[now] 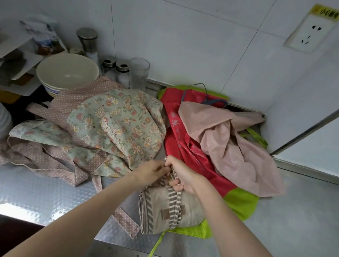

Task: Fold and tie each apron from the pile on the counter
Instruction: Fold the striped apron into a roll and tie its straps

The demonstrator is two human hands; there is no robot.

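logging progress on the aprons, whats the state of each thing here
beige striped apron: rolled into a bundle, striped strap wrapped around it
left hand: pinching the strap ends above the bundle
right hand: gripping the strap, fingers curled
floral apron: unfolded, crumpled
pink apron: unfolded, draped over the red one
red and green apron: unfolded, spread under the bundle
drinking glass: upright, looks empty
bowls: stacked

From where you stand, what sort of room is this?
Most likely a kitchen, perhaps a working one: a steel counter against white tiled walls, stacked bowls with seasoning shakers behind them, and a pile of aprons being folded.
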